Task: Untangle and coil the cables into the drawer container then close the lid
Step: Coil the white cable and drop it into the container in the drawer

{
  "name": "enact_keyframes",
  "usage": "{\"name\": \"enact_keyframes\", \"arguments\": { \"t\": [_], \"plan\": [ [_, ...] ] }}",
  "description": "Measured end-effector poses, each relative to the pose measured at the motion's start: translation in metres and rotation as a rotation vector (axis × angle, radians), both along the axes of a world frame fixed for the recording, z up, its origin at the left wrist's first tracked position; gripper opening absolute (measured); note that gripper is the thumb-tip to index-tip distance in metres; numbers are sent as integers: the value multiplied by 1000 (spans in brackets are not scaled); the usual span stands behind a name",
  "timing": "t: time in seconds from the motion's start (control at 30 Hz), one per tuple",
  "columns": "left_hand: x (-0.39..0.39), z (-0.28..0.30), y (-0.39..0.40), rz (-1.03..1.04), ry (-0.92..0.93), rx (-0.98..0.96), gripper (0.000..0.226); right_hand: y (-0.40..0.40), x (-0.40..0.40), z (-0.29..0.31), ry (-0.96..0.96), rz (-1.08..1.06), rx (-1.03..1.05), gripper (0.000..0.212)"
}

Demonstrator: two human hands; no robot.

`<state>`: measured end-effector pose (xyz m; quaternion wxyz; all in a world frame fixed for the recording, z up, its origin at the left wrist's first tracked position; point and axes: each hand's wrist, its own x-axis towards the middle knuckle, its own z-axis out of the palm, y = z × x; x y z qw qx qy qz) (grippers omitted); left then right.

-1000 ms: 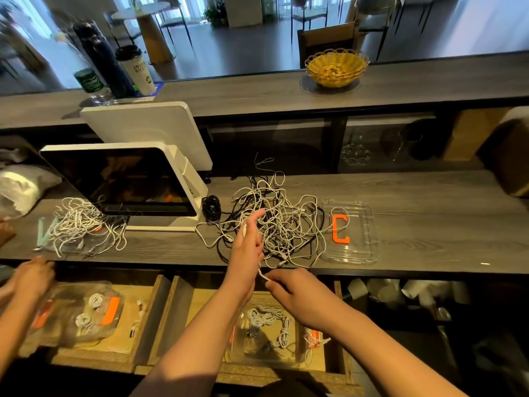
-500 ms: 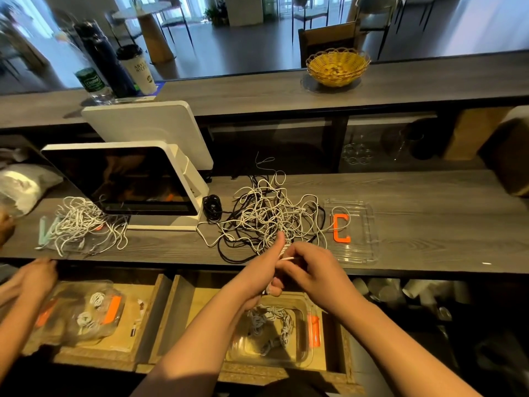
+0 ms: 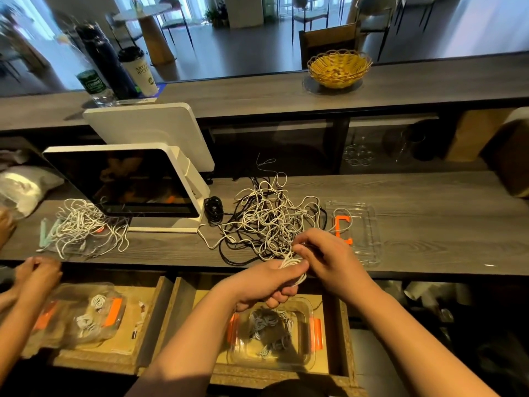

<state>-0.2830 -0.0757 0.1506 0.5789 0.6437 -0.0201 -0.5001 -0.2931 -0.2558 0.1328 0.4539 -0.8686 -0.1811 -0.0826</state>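
Both hands have dropped closer; the left hand (image 3: 266,282) now grips a small white cable coil (image 3: 290,265), the right hand (image 3: 326,256) pinching its strand.

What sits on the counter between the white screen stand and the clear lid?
In the head view, the tangled cable pile fills that stretch between the screen stand and the lid.

A single wide-angle head camera looks forward and down from close above the surface (image 3: 429,224), taking in the open drawer (image 3: 340,333) below and the room beyond.
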Motion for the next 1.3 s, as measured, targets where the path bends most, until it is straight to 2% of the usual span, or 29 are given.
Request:
{"name": "enact_keyframes", "arguments": {
  "t": [0.1, 0.23, 0.33, 0.43, 0.63, 0.77, 1.0, 1.17, 1.3],
  "plan": [
    [1, -2, 0, 39, -23, -23, 39, -4, 2, 2, 49, -55, 41, 27],
    [6, -8, -1, 270, -101, -99, 48, -10, 6, 1, 148, -113, 97, 8],
    [7, -13, 0, 419, -174, -138, 54, -12, 7, -1, 223, -155, 130, 10],
    [9, -17, 2, 494, -217, -185, 47, -10, 8, -4, 281, -147, 131, 11],
    [11, -13, -6, 799, -161, -335, 49, 3, 7, -14, 364, -64, 168, 18],
    [15, -13, -6, 975, -40, -487, 49, 8, 8, -15, 403, -24, 141, 20],
    [18, -12, -10, 1096, 4, -617, 48, 21, 3, -16, 411, 10, 75, 18],
    [27, -18, -10, 1192, 52, -604, 48, 33, -2, -14, 406, 15, -32, 21],
    [32, -20, -10, 1195, -38, -473, 46, 37, -5, -8, 424, 82, -74, 27]
  ]
}}
